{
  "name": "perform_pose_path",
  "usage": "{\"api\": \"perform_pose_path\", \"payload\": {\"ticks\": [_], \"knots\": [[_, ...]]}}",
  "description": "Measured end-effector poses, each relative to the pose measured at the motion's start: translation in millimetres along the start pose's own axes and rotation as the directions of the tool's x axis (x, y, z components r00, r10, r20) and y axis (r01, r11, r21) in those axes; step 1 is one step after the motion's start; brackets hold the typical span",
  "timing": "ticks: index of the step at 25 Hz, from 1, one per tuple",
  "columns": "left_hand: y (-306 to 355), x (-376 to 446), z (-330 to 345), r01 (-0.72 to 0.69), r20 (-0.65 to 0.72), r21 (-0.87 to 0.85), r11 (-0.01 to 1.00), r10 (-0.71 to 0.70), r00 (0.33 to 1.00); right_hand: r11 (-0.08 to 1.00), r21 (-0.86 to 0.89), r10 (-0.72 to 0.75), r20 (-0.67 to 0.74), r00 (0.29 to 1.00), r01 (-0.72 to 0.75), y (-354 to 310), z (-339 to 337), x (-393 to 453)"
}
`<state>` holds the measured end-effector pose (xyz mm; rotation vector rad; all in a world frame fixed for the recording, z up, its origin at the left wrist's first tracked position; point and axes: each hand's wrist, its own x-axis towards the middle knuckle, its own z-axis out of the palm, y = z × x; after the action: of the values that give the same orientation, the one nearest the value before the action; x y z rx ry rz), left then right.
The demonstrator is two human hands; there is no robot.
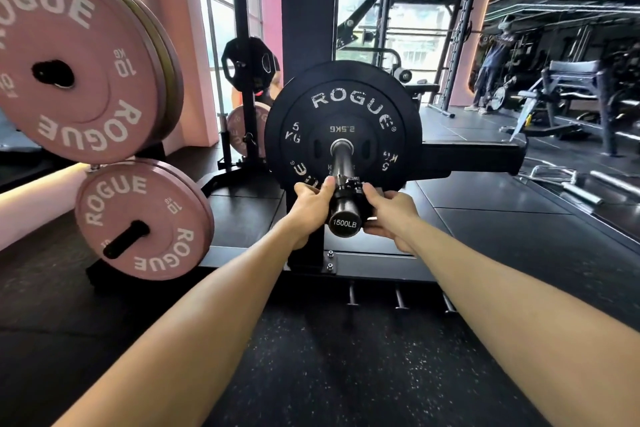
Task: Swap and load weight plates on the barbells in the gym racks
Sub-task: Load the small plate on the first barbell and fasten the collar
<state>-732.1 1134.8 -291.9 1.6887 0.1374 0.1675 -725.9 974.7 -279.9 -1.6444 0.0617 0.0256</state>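
Note:
A barbell sleeve [341, 163] points toward me, its end cap [344, 222] marked 1500LB. On it sit a black 5 kg Rogue plate [346, 104] and a small 2.5 kg plate [341, 130] in front of it. A black collar [348, 184] rings the sleeve near its end. My left hand [311, 206] grips the collar from the left. From the right, my right hand [389, 215] holds the same collar. Both palms are partly hidden by the sleeve.
Pink 10 kg Rogue plates hang on storage pegs at the left, one stack high [76, 59] and one low [138, 218]. The black rack upright [308, 10] stands behind the barbell. Benches and machines [571, 97] fill the right. A mirror shows a person far right.

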Motion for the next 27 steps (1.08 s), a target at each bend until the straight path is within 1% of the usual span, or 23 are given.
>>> {"api": "perform_pose_path", "payload": {"ticks": [2,5,7,10,13,15,17,20,23,27], "knots": [[-2.5,10.9,2.1,0.004,0.004,-0.021,1.0,-0.004,1.0,1.0,-0.024,-0.015,-0.028,0.999,0.015,-0.2,3.5,12.7],[-3.9,28.1,-0.7,-0.004,0.084,-0.097,0.995,0.012,0.996,0.998,-0.052,-0.038,-0.057,0.998,0.035,-1.8,7.5,36.8],[-2.7,46.4,-1.2,-0.016,0.107,-0.138,0.99,0.031,0.994,0.998,-0.046,-0.037,-0.064,0.997,0.034,-3.9,10.7,55.3],[1.3,80.4,6.3,-0.033,0.06,-0.054,0.998,0.036,0.998,0.999,-0.008,-0.048,-0.103,0.993,0.048,-6.2,16.6,89.7],[4.8,118.0,10.8,0.003,0.023,0.009,1.0,-0.003,1.0,0.997,-0.012,-0.073,-0.169,0.983,0.073,-10.0,23.5,127.9],[7.3,141.9,12.4,0.029,0.018,0.013,0.999,-0.029,0.999,0.997,-0.031,-0.079,-0.197,0.977,0.075,-13.4,27.3,152.9],[8.6,169.5,16.1,0.024,0.002,0.019,1.0,-0.024,1.0,0.997,-0.041,-0.076,-0.197,0.977,0.069,-14.5,31.0,182.1],[12.0,204.7,22.3,0.007,-0.021,0.04,0.999,-0.006,1.0,0.997,-0.058,-0.061,-0.159,0.985,0.052,-16.9,35.5,220.3],[12.6,232.6,23.2,0.03,0.0,0.0,1.0,-0.03,1.0,0.997,-0.057,-0.053,-0.131,0.99,0.045,-20.8,38.4,245.5],[14.7,252.9,14.9,0.094,0.111,0.009,0.996,-0.094,0.989,0.998,-0.053,-0.046,-0.15,0.988,0.038,-25.1,38.2,267.1]]}}
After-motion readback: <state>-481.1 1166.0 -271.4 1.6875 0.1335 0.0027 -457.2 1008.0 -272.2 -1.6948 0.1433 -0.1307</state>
